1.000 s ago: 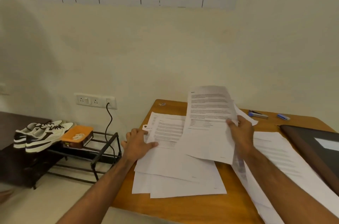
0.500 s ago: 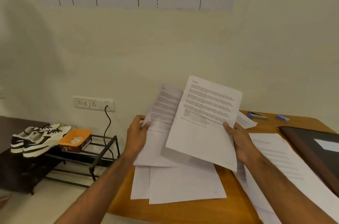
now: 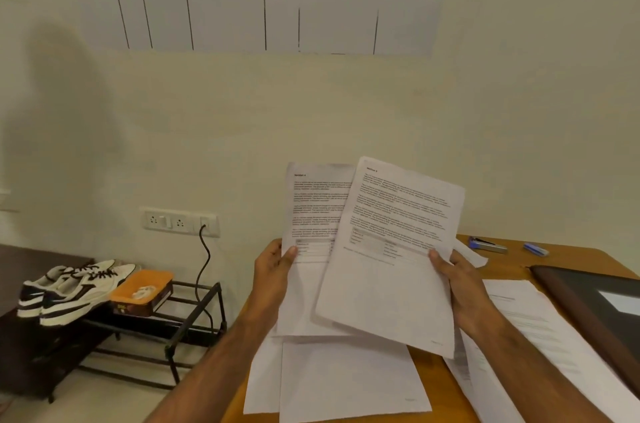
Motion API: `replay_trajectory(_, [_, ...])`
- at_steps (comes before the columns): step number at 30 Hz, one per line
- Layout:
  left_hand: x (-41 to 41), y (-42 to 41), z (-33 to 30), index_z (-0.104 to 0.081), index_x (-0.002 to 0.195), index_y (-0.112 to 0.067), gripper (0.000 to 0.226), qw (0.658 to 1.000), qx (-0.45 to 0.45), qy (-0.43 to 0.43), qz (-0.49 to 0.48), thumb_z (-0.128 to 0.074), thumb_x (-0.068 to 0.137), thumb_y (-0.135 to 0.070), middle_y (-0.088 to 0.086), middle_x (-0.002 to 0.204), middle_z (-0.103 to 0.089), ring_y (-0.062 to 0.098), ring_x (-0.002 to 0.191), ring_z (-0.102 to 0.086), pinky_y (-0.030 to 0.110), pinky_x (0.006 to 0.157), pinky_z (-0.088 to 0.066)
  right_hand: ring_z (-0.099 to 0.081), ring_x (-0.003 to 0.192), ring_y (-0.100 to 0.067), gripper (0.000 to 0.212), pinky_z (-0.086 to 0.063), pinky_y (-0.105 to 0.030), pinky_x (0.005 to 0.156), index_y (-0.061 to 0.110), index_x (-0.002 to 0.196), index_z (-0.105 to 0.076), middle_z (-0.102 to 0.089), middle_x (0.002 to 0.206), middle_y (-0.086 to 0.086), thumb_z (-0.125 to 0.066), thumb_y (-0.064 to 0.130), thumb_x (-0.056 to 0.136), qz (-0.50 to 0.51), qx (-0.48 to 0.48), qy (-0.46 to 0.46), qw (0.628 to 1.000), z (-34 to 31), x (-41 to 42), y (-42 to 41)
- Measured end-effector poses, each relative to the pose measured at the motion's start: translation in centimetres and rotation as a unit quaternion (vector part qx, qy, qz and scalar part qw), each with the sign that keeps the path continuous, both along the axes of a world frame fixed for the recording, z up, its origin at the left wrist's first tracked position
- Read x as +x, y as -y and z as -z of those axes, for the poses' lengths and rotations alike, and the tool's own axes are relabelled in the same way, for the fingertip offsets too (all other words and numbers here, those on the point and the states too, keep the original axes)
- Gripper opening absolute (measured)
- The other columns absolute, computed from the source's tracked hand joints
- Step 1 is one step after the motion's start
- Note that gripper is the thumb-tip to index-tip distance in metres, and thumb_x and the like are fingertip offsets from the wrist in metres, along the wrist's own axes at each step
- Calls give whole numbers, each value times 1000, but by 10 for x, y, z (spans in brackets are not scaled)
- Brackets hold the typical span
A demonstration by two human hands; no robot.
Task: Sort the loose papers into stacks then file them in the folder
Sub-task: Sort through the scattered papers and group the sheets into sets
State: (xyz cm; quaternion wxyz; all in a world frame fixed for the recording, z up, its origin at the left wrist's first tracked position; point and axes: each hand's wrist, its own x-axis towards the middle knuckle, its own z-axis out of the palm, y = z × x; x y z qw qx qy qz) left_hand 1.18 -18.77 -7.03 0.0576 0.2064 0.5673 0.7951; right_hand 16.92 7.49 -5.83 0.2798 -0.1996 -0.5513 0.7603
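Both hands hold printed sheets up above the wooden bench. The left hand grips the left edge of a printed page, thumb on its face, fingers behind. The right hand grips the right edge of a second printed page, thumb on its front. This second page tilts clockwise and overlaps the right part of the left one, so the two fan out from each other. Each bears blocks of text under a heading and a small table lower down; the words are too blurred to read.

Under the raised pages, more loose sheets lie flat on the bench, overlapping and hanging past its near edge. Another spread of papers lies to the right, beneath the right forearm. Just beyond it a dark folder rests at the bench's right edge. Near the far edge sit a blue stapler and a small blue item.

Left of the bench, a metal rack carries white sneakers and an orange box. A black cable hangs from a wall socket.
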Motion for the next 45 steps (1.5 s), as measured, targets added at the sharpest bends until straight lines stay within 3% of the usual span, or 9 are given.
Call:
replay_trajectory(4, [9, -8, -1, -56, 136, -19, 36, 996, -34, -44, 69, -57, 100, -15, -1, 127, -69, 17, 118, -65, 29, 95, -53, -74, 102, -32, 30, -58, -54, 90, 15, 123, -68, -76, 113, -9, -70, 15, 93, -14, 22, 21, 999, -4, 0, 10])
replay_trajectory(11, [14, -10, 9, -72, 99, -16, 41, 976, -212, -50, 10, -43, 104, -44, -1, 94, -76, 16, 87, -71, 33, 80, -57, -73, 104, -29, 27, -58, -46, 91, 14, 118, -70, -76, 115, -7, -71, 12, 91, 41, 12, 34, 999, 8, 0, -3])
replay_trajectory(15, [-20, 9, 43, -56, 125, -28, 53, 832, -521, -170, -85, -69, 82, -57, -6, 126, -61, 19, 115, -58, 51, 104, -42, -69, 112, -24, 35, -59, -42, 89, 17, 132, -63, -72, 122, -1, -62, 8, 98, 90, -11, 9, 996, 14, 10, -28])
replay_trajectory(18, [-22, 8, 51, -44, 138, -32, 90, 786, -582, -198, -60, -69, 62, -75, -6, 137, -53, 21, 125, -51, 52, 103, -40, -68, 111, -27, 33, -57, -48, 92, 20, 130, -61, -72, 118, -1, -61, 8, 99, 99, -19, 47, 994, 23, 9, -30])
replay_trajectory(21, [-31, 3, 56, -44, 136, -34, 98, 801, -562, -196, -54, -68, 52, -77, -8, 135, -56, 18, 122, -54, 44, 96, -50, -68, 113, -30, 34, -55, -53, 95, 17, 133, -60, -71, 123, -6, -62, 11, 99, 86, -33, 69, 993, 32, 7, -27])
replay_trajectory(24, [-23, -1, 49, -48, 136, -25, 82, 849, -501, -165, -28, -87, 66, -44, -7, 132, -60, 19, 119, -60, 25, 81, -51, -68, 115, -29, 36, -56, -51, 95, 18, 134, -61, -72, 124, -5, -62, 13, 98, 59, -28, 54, 996, 34, 7, -22])
replay_trajectory(27, [-13, -4, 42, -50, 137, -20, 59, 871, -466, -136, -77, -77, 85, -21, -1, 131, -64, 23, 115, -64, 33, 91, -52, -67, 118, -28, 37, -54, -53, 98, 21, 136, -60, -71, 126, -3, -60, 15, 99, 32, -16, 29, 999, 30, 9, -18])
replay_trajectory(32, [-9, -4, 25, -67, 116, -19, 24, 985, -160, -38, -51, -66, 94, -10, 3, 111, -74, 22, 101, -72, 33, 82, -60, -65, 121, -26, 39, -52, -52, 102, 25, 139, -57, -69, 131, -3, -56, 16, 102, 1, -3, -14, 1000, 22, 12, -16])
replay_trajectory(45, [4, -5, -9, -66, 116, -5, 23, 999, -18, -21, -25, -66, 93, -8, 7, 107, -76, 26, 99, -73, 38, 85, -60, -68, 116, -21, 39, -60, -36, 89, 19, 139, -59, -70, 130, -4, -55, 14, 100, -32, -23, -54, 998, 7, 10, -5])
